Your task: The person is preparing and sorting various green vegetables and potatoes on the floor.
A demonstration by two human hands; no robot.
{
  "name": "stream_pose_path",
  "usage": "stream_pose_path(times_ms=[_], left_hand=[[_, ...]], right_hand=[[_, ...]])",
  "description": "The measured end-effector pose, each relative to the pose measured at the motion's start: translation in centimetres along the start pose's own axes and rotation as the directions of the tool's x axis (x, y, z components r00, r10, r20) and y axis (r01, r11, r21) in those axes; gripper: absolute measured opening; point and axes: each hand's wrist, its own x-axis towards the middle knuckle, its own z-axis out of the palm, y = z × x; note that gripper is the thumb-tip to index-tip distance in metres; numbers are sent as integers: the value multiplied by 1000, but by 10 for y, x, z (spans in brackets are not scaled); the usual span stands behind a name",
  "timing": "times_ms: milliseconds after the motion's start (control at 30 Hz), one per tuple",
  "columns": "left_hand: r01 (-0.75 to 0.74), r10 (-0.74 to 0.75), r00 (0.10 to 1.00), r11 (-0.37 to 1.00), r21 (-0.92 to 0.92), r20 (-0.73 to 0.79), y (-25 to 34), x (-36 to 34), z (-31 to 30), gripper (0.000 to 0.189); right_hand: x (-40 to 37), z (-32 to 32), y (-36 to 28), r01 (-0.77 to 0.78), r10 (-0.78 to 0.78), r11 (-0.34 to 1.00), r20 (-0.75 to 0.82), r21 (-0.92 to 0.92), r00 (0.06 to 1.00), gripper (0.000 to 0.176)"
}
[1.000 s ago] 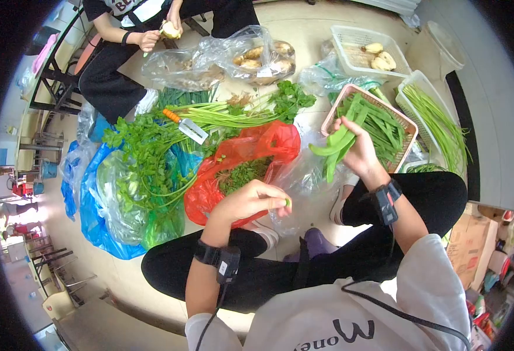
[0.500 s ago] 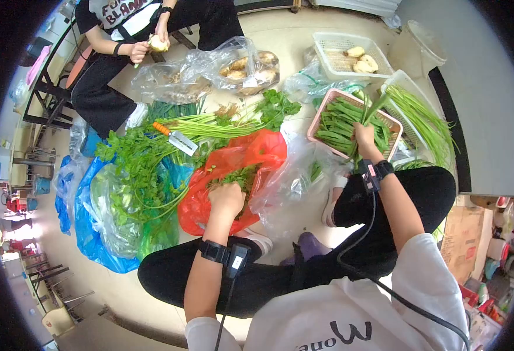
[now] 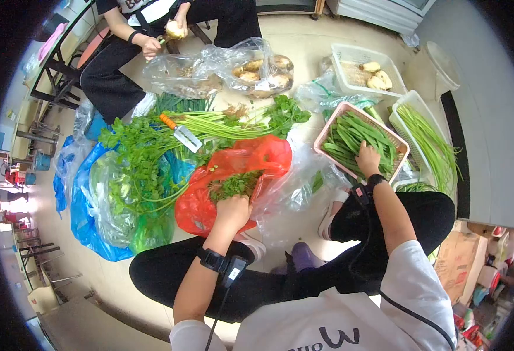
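My right hand (image 3: 368, 159) rests on long, flat greens (image 3: 350, 133) in a pink basket (image 3: 321, 153), with its thumb and forefinger apart. Whether these are pods or cut leaves is hard to tell. At the near side of a red plastic bag (image 3: 274, 153), my left hand (image 3: 233, 213) is curled against leafy green herbs (image 3: 233, 186) inside the bag's mouth. Its fingertips are hidden, so what they grip does not show.
Behind the bag lie long-stemmed celery (image 3: 227, 124) and an orange-handled peeling tool (image 3: 182, 134). Bagged roots (image 3: 262, 71), a white basket (image 3: 341, 79) and a basket of thin green stalks (image 3: 423, 131) stand farther back. A co-worker's hand (image 3: 149, 47) is at upper left.
My right hand has let go of the upright bunch of long greens, which now lies in the pink basket. My left hand stays at the red bag. The view has shifted slightly.
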Motion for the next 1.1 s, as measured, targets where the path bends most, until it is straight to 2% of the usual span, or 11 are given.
stream_pose_path(times_ms=[267,300,400,433,500,567,633,767,833,933,1100], left_hand=[[-32,36,996,998,51,-78,14,1,-6,21],[-22,35,991,995,100,-132,16,0,-7,19],[-150,189,915,980,134,-357,39,-2,-15,8],[-253,277,863,961,113,-423,49,-2,-11,7],[-416,389,860,909,-14,-331,70,-5,-1,11],[-522,496,834,852,-52,-241,74,-7,20,18],[-631,611,750,776,2,-253,71,-4,46,25],[-598,623,768,780,185,-145,47,-8,59,36],[-534,581,804,798,280,-124,39,-11,61,39],[-320,330,943,883,344,31,29,-6,74,40],[-128,56,976,929,346,211,26,1,52,53]], right_hand=[[-6,-16,-16,139,-164,982,-197,-130,967,56],[-1,-10,-17,170,-184,983,-393,-70,901,44],[27,-59,-37,286,-170,817,-265,501,949,32],[19,-84,-42,322,-377,759,-21,566,926,30],[5,-129,-61,300,-709,637,388,710,589,27],[-17,-128,-89,128,-644,764,738,632,202,34],[-47,-93,-117,156,-597,787,801,597,-50,39],[-81,0,-134,229,-483,876,775,425,408,34],[-76,61,-132,491,-555,829,502,268,663,29],[-82,86,-130,219,-362,884,309,413,879,22],[-73,101,-139,518,-664,632,58,576,746,27]])
